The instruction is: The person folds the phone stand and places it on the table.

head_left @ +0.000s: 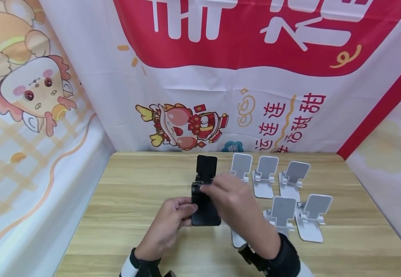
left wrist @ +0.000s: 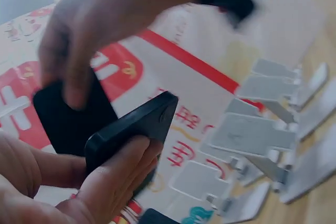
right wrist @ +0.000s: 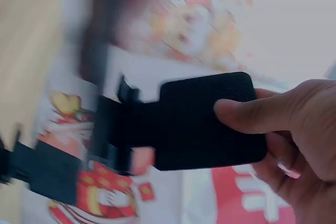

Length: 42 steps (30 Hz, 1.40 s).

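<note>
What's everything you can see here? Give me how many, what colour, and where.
Held folding phone stand: one, black, in both hands
Second folding phone stand: one, black, on the table beyond the hands
Pale folding phone stands: at least six, white with grey panels, table's right side, one mostly hidden by the right arm
Wood-grain table: one, light brown, beneath
Printed cloth: pieces uncertain, mainly white and red with cartoons, behind and beside the table
Wrist straps: two, black, one per wrist
Sleeves: two, white, bottom edge
Left hand: one, bare, gripping the held stand
Right hand: one, bare, pinching its panel
</note>
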Each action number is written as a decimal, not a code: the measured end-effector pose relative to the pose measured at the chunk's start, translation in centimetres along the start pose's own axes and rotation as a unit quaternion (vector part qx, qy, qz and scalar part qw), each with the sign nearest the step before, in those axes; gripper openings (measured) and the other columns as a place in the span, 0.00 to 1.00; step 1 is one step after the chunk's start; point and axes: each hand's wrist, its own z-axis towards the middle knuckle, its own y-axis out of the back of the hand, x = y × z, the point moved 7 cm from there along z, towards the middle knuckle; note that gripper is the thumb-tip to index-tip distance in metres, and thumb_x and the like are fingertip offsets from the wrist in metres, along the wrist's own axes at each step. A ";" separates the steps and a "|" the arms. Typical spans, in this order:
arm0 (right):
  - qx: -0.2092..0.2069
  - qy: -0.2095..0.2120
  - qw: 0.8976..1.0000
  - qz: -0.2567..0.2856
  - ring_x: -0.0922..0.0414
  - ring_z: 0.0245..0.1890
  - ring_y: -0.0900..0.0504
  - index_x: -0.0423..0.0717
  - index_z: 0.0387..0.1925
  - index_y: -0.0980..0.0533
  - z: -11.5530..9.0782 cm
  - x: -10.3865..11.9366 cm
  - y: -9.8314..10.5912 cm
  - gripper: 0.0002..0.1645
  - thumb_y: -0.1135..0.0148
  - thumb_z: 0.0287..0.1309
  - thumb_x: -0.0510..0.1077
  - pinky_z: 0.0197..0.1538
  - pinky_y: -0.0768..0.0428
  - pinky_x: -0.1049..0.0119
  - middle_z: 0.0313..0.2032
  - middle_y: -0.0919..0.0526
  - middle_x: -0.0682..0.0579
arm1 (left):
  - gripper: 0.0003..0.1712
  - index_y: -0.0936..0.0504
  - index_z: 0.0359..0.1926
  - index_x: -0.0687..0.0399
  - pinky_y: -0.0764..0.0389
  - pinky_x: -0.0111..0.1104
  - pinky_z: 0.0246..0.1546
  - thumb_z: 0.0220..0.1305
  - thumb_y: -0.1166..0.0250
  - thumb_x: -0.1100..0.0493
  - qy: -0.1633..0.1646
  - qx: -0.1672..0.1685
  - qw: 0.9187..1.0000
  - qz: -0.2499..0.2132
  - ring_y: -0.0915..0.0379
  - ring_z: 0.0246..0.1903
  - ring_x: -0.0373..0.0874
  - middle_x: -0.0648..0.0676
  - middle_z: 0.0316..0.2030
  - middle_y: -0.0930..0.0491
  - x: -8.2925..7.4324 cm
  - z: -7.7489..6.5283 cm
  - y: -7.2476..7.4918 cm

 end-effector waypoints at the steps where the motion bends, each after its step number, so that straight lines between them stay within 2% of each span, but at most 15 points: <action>1: -0.003 0.014 1.000 0.001 0.62 0.31 0.21 0.46 0.35 0.11 -0.4 0.6 -0.4 0.08 0.24 0.52 0.34 0.36 0.17 0.74 0.29 0.18 0.57 | 0.22 0.28 0.63 0.76 0.12 0.32 0.48 0.73 0.43 0.67 0.002 -0.006 1.000 -0.008 0.14 0.50 0.48 0.68 0.56 0.17 -0.3 0.0 0.3; 5: -0.009 0.060 0.998 -0.023 0.63 0.28 0.24 0.49 0.38 0.10 -2.4 2.6 -1.9 0.07 0.26 0.56 0.39 0.33 0.22 0.74 0.28 0.16 0.60 | 0.20 0.27 0.63 0.74 0.12 0.32 0.48 0.74 0.46 0.68 -0.009 -0.026 0.999 -0.017 0.14 0.50 0.47 0.68 0.57 0.18 -1.9 -0.3 1.0; 9: -0.013 0.064 0.997 -0.045 0.63 0.29 0.24 0.51 0.45 0.11 -3.4 3.3 -2.5 0.16 0.24 0.53 0.38 0.35 0.21 0.71 0.32 0.14 0.60 | 0.20 0.27 0.63 0.74 0.12 0.32 0.46 0.74 0.46 0.69 -0.013 -0.031 0.999 -0.014 0.14 0.50 0.46 0.69 0.58 0.19 -2.8 -0.6 1.2; 12: 0.000 0.027 1.000 -0.015 0.63 0.32 0.21 0.52 0.44 0.10 -3.3 2.9 -2.5 0.16 0.22 0.52 0.38 0.38 0.17 0.72 0.34 0.14 0.60 | 0.21 0.27 0.64 0.74 0.12 0.32 0.46 0.74 0.47 0.69 -0.015 -0.027 0.999 -0.014 0.15 0.49 0.45 0.69 0.59 0.19 -2.9 -0.8 1.2; 14: -0.004 -0.010 0.999 0.049 0.63 0.35 0.19 0.50 0.42 0.10 -3.2 2.2 -2.1 0.14 0.22 0.52 0.38 0.42 0.17 0.74 0.36 0.14 0.59 | 0.21 0.28 0.65 0.73 0.12 0.32 0.47 0.75 0.47 0.68 -0.019 -0.025 0.999 -0.011 0.15 0.49 0.45 0.68 0.59 0.19 -2.8 -0.9 1.3; 16: -0.008 -0.080 0.989 0.123 0.62 0.38 0.17 0.49 0.41 0.11 -3.2 0.8 -1.8 0.11 0.23 0.54 0.39 0.44 0.15 0.73 0.38 0.14 0.59 | 0.21 0.28 0.65 0.73 0.12 0.32 0.46 0.76 0.47 0.68 -0.021 -0.025 0.999 -0.006 0.14 0.49 0.44 0.68 0.59 0.19 -2.7 -1.0 1.4; 18: -0.010 -0.181 0.966 0.184 0.63 0.41 0.17 0.51 0.43 0.14 -3.5 -1.2 -1.8 0.10 0.26 0.59 0.43 0.46 0.15 0.72 0.41 0.15 0.58 | 0.21 0.30 0.66 0.73 0.12 0.31 0.45 0.76 0.47 0.69 -0.021 -0.027 0.999 -0.001 0.14 0.48 0.43 0.68 0.58 0.18 -2.6 -1.1 1.4; 20: 0.017 -0.298 0.926 0.232 0.62 0.42 0.17 0.51 0.49 0.17 -4.0 -3.2 -2.4 0.14 0.28 0.63 0.47 0.47 0.15 0.68 0.43 0.15 0.57 | 0.22 0.30 0.66 0.74 0.12 0.30 0.43 0.75 0.47 0.69 -0.019 -0.030 0.999 0.003 0.14 0.46 0.42 0.68 0.57 0.18 -2.5 -1.1 1.4; 21: 0.045 -0.356 0.898 0.256 0.62 0.42 0.18 0.51 0.52 0.19 -4.4 -4.0 -2.9 0.16 0.30 0.64 0.49 0.47 0.15 0.67 0.44 0.15 0.56 | 0.22 0.31 0.66 0.75 0.12 0.29 0.42 0.75 0.46 0.69 -0.019 -0.031 0.999 0.004 0.14 0.46 0.42 0.68 0.57 0.18 -2.4 -1.2 1.4; 24: 0.123 -0.476 0.794 0.357 0.58 0.43 0.19 0.47 0.62 0.26 -5.6 -5.3 -4.9 0.24 0.34 0.69 0.49 0.49 0.15 0.63 0.47 0.18 0.50 | 0.23 0.32 0.66 0.75 0.13 0.28 0.41 0.76 0.46 0.68 -0.020 -0.028 0.999 0.008 0.14 0.45 0.42 0.69 0.57 0.18 -2.2 -1.3 1.2; 27: 0.161 -0.529 0.704 0.446 0.54 0.43 0.20 0.40 0.66 0.32 -6.5 -5.3 -6.2 0.27 0.38 0.71 0.44 0.48 0.15 0.62 0.49 0.21 0.44 | 0.23 0.32 0.67 0.75 0.12 0.29 0.43 0.76 0.47 0.68 -0.023 -0.021 0.999 0.016 0.14 0.46 0.43 0.70 0.58 0.18 -2.0 -1.5 1.0; 28: 0.164 -0.537 0.684 0.465 0.54 0.43 0.21 0.38 0.66 0.33 -6.6 -5.3 -6.4 0.27 0.39 0.72 0.43 0.48 0.15 0.62 0.49 0.22 0.43 | 0.23 0.32 0.67 0.76 0.12 0.29 0.43 0.76 0.47 0.68 -0.024 -0.019 0.999 0.019 0.14 0.46 0.43 0.70 0.58 0.19 -2.0 -1.5 0.9; 30: 0.169 -0.547 0.663 0.483 0.55 0.43 0.23 0.35 0.67 0.35 -6.9 -5.3 -6.6 0.28 0.40 0.72 0.42 0.47 0.16 0.63 0.49 0.24 0.44 | 0.23 0.33 0.67 0.76 0.12 0.30 0.44 0.76 0.47 0.69 -0.026 -0.016 0.999 0.022 0.13 0.47 0.44 0.70 0.58 0.19 -1.9 -1.5 0.8; 32: 0.175 -0.547 0.653 0.493 0.55 0.44 0.24 0.33 0.67 0.36 -7.0 -5.3 -6.7 0.29 0.41 0.72 0.41 0.47 0.16 0.64 0.50 0.25 0.44 | 0.23 0.33 0.67 0.76 0.12 0.31 0.45 0.76 0.47 0.69 -0.026 -0.013 0.999 0.023 0.14 0.48 0.44 0.70 0.58 0.19 -1.8 -1.6 0.8; 42: 0.188 -0.525 0.659 0.505 0.54 0.46 0.24 0.32 0.69 0.37 -6.8 -5.3 -6.5 0.31 0.40 0.72 0.42 0.49 0.15 0.62 0.52 0.25 0.43 | 0.27 0.40 0.71 0.80 0.13 0.34 0.52 0.79 0.56 0.66 -0.029 0.060 0.997 -0.027 0.14 0.51 0.47 0.71 0.59 0.21 -2.0 -1.6 0.6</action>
